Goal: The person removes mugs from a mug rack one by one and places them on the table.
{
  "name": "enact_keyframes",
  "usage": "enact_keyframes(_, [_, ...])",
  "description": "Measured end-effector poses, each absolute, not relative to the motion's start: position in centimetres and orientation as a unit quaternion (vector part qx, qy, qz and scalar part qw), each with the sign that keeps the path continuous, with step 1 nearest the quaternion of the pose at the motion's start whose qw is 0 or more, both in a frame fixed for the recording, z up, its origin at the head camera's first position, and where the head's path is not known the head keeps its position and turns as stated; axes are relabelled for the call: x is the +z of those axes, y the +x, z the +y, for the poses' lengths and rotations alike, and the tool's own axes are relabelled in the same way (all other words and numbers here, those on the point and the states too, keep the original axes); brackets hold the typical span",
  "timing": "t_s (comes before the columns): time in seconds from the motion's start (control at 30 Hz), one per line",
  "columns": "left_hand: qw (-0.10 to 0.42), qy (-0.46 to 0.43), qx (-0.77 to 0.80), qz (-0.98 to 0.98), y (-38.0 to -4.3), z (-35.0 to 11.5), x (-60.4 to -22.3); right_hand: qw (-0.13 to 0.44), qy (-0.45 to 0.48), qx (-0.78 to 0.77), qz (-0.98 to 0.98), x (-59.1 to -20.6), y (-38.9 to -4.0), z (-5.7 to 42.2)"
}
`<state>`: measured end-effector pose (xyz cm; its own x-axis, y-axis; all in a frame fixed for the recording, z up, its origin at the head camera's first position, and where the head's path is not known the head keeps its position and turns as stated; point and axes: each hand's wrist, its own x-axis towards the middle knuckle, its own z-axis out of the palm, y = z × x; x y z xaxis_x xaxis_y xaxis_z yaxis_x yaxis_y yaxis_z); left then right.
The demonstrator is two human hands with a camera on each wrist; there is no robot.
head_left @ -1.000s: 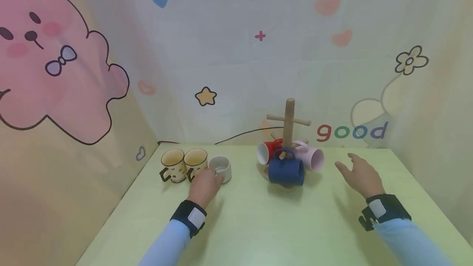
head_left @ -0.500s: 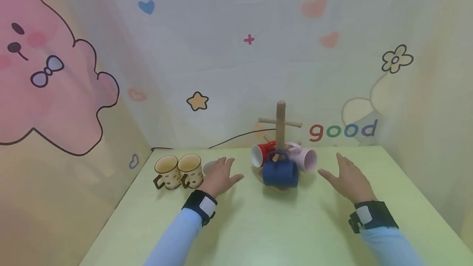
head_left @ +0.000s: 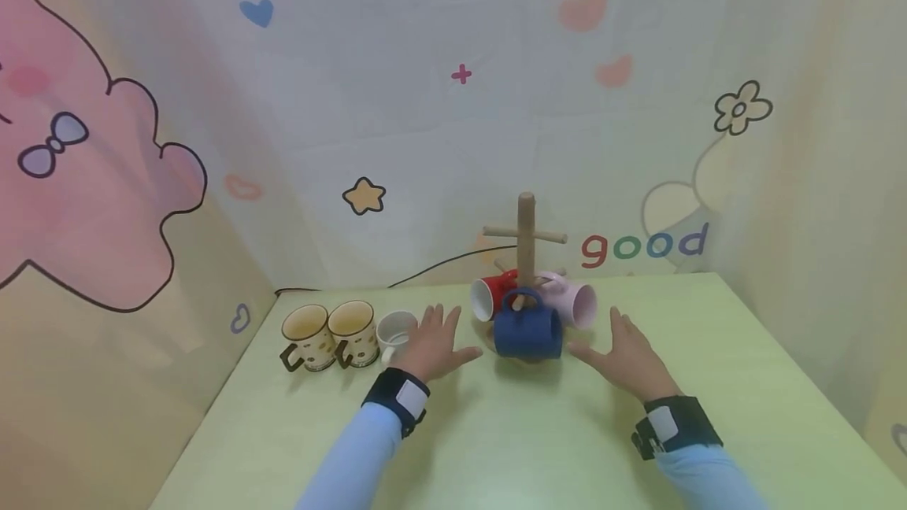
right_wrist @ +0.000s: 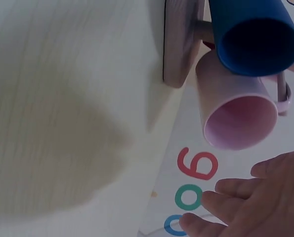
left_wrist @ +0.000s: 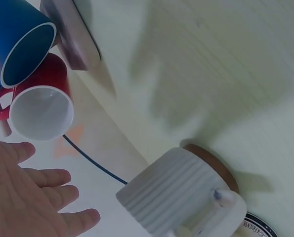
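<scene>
My left hand (head_left: 434, 349) hovers with spread fingers beside the white ribbed mug (head_left: 394, 330), partly covering it in the head view. My right hand (head_left: 627, 359) is held out with straight fingers to the right of the wooden mug stand (head_left: 526, 242). Three mugs hang low on that stand: a red mug (head_left: 489, 297), a blue mug (head_left: 527, 334) in front, and a pink mug (head_left: 575, 302) on the right. In the right wrist view the pink mug (right_wrist: 241, 116) is closest to my fingers, without contact. Neither hand holds anything.
Two cream spotted mugs with brown handles, one at far left (head_left: 309, 337) and one beside it (head_left: 354, 333), stand left of the white mug. The stand's upper pegs (head_left: 549, 237) carry no mugs. A printed cloth (head_left: 425, 101) hangs behind the pale table (head_left: 496, 431).
My left hand has come away from the white mug, its fingers spreading, and shifted right. My right hand has moved left towards the stand. The head view has turned slightly right.
</scene>
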<state>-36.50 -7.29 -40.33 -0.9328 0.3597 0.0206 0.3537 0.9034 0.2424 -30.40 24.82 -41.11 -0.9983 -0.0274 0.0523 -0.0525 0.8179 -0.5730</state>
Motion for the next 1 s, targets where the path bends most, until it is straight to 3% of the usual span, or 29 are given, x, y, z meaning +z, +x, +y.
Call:
enact_keyframes(0.2, [0.032, 0.187, 0.124, 0.974, -36.3, -6.9, -40.4, 0.015, 0.028, 0.317, -0.948, -41.6, -30.2, 23.6])
enact_keyframes(0.77, [0.021, 0.2, 0.123, 0.972, -37.8, -5.6, -39.4, 0.0, 0.01, 0.305, -0.952, -41.5, -30.0, 21.4])
enact_keyframes(1.0, [-0.014, 0.199, 0.155, 0.968, -38.6, -5.6, -37.0, 0.047, 0.033, 0.304, -0.951, -40.8, -30.0, 20.5])
